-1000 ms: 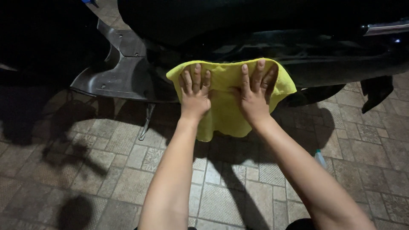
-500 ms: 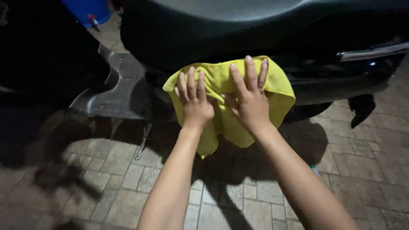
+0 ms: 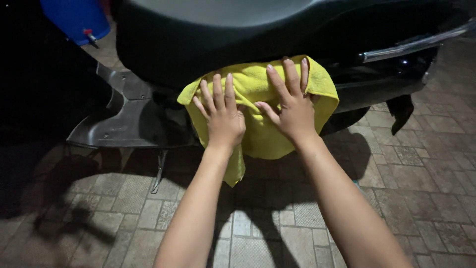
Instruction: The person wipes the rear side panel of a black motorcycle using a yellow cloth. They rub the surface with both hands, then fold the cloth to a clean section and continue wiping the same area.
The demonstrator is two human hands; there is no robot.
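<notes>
Hands flat on a yellow cloth [image 3: 258, 124], side by side, pressed against the dark side panel of a scooter [image 3: 347, 44] just below its black seat [image 3: 223, 30]. Left hand [image 3: 224, 116] on the left half of the cloth, fingers [image 3: 218, 92] stretched out and pointing up, slightly spread, not clenched, gripping nothing, only pushing the fabric against the bodywork. Right hand [image 3: 292, 106] on the right half, a little higher, fingers likewise extended and open, fingertips near the cloth's top edge where it met the underside of the seat. Thumbs turned inward, close together but apart. Both forearms bare, reaching up from the lower edge of the view.

Cloth draped and bunched over the panel, upper edge tucked under the seat line, one lower corner hanging free below the left wrist, right edge falling over the panel near a chrome grab rail [image 3: 411, 44]. Grey footboard [image 3: 124, 119] of the scooter off to the left, with a side stand [image 3: 159, 171] angled down to the ground beneath it. Blue container [image 3: 74, 17] with a small red-tipped part at the top left, behind the scooter. Paved brick floor [image 3: 396, 168] below, lit from near the camera, with dark shadows of the arms and the scooter across it. Left side of the scene too dark to make out.
</notes>
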